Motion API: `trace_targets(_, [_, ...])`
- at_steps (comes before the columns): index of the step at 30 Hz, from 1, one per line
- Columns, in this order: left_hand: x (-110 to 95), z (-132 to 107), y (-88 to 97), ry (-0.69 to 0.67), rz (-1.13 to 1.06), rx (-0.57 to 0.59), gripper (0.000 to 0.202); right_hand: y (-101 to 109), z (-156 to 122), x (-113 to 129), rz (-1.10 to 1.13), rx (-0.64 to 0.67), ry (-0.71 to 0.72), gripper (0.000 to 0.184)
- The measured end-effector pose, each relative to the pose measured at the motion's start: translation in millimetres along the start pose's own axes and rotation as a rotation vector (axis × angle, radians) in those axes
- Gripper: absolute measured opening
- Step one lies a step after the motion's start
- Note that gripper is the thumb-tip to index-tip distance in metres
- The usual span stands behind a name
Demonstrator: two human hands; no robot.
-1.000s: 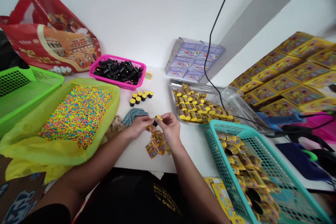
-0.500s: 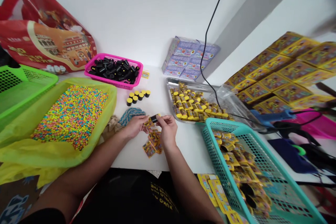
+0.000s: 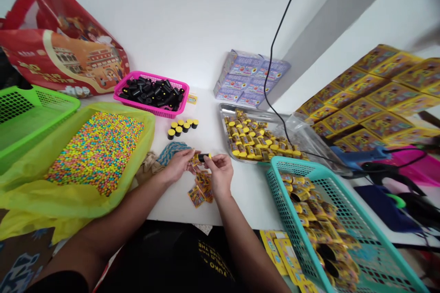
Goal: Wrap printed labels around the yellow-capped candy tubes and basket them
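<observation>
My left hand and my right hand meet over the white table. Between their fingertips they pinch a small black tube with a yellow cap and a yellow printed sticker against it. A loose pile of the same yellow stickers lies on the table just under my hands. A few capped black tubes stand in a cluster beyond them.
A pink basket of black tubes sits at the back. A yellow-lined tray of coloured beads and a green basket are left. A metal tray of labelled tubes, a teal basket and stacked yellow boxes are right.
My hands stay together at the same spot, turning the tube slightly as the sticker goes against it. The view has shifted a little.
</observation>
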State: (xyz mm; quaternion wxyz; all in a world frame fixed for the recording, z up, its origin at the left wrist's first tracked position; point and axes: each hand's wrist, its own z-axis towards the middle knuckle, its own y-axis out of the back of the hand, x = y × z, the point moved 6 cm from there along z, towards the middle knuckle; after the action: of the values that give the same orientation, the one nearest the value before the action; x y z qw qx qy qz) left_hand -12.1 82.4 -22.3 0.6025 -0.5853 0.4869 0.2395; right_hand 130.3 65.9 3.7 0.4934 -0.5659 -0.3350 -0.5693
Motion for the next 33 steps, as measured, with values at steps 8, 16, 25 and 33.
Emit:
trace_targets(8, [1,2,3.7,-0.068,0.182,-0.08,0.048,-4,3,4,-0.181,0.179,-0.017,0.035])
trace_targets(16, [-2,-2,0.0,-0.025,0.193,0.046,0.04,-4,9,1,-0.066,0.187,-0.159,0.033])
trace_targets(25, [2,2,5.7,-0.018,0.037,-0.005,0.036,-13,2,-9,-0.157,0.373,-0.071,0.032])
trace_targets(33, [4,-2,-1.0,0.021,0.036,0.045,0.043,-12,5,-14,-0.193,0.471,-0.165,0.039])
